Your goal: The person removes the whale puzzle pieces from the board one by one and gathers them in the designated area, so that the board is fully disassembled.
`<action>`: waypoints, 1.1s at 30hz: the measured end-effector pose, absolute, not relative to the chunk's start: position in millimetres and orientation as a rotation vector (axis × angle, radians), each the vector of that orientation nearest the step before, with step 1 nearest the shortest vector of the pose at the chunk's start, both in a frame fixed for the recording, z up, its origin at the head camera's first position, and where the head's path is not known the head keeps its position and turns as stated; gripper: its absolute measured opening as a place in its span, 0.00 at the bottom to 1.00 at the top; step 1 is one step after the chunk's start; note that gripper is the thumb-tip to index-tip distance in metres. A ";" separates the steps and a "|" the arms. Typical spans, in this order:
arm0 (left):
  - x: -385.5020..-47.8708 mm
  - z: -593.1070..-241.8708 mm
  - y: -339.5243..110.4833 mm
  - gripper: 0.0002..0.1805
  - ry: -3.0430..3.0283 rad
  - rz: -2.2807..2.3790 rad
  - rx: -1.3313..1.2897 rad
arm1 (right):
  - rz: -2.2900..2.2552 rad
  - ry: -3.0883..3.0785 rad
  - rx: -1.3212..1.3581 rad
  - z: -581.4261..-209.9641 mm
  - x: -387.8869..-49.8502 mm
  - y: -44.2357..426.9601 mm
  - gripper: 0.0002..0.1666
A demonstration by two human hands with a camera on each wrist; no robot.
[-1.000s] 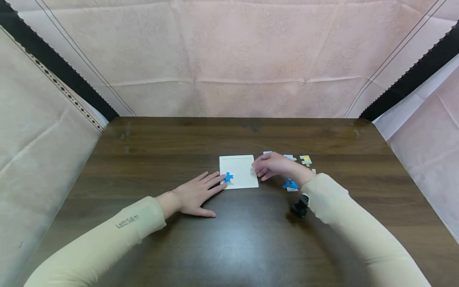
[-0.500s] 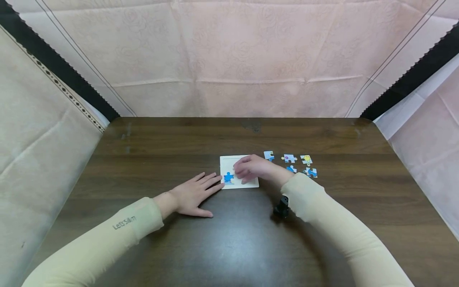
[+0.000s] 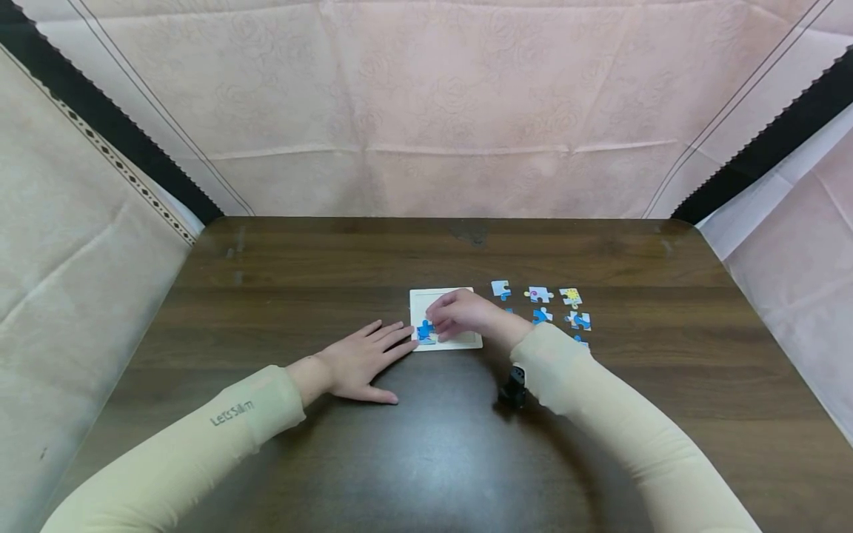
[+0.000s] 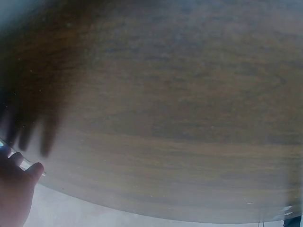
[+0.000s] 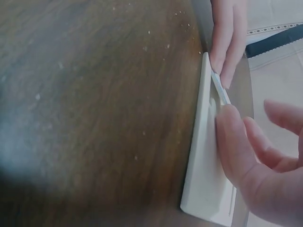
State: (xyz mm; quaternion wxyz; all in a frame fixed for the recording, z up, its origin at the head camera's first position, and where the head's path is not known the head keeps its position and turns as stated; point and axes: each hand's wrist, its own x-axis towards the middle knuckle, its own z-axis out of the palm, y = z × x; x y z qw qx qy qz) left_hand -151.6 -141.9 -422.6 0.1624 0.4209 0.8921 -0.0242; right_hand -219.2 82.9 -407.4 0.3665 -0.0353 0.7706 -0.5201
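A shallow white puzzle tray (image 3: 466, 342) lies on the table, with a blue jigsaw piece (image 3: 424, 331) at its lower left corner. My right hand (image 3: 460, 312) reaches over the tray, its bent fingers and thumb at the right side of that piece. In the right wrist view the jigsaw piece (image 5: 218, 86) sits tilted, its end at my right thumb (image 5: 229, 137) raised above the tray's rim; the far fingertips' grip is partly hidden. My left hand (image 3: 356, 360) rests flat with spread fingers, the tips touching the tray's left edge by the piece.
Several loose jigsaw pieces lie right of the tray, among them a pale blue one (image 3: 500, 289), one with a yellow flower (image 3: 570, 297) and a blue-and-white one (image 3: 578, 320). My right sleeve (image 3: 553, 370) covers part of that area. Cloth walls stand beyond the dark wooden table (image 3: 333, 259).
My right hand has moved left across the tray, from its right edge to the blue jigsaw piece. More loose pieces show behind it. My left hand has barely moved.
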 end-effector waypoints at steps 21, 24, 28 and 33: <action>-151.1 -423.1 -142.5 0.48 2.557 -0.058 1.212 | -1.241 2.155 -0.045 -406.5 -218.7 82.5 0.17; -151.3 -423.2 -142.3 0.48 2.549 -0.054 1.196 | -1.292 2.124 -0.036 -404.3 -221.1 91.5 0.18; -151.3 -423.0 -142.5 0.48 2.548 -0.054 1.189 | -1.324 2.086 -0.024 -400.3 -222.7 103.6 0.19; -151.8 -424.0 -142.0 0.48 2.555 -0.059 1.196 | -1.299 2.089 -0.017 -396.4 -222.6 118.9 0.20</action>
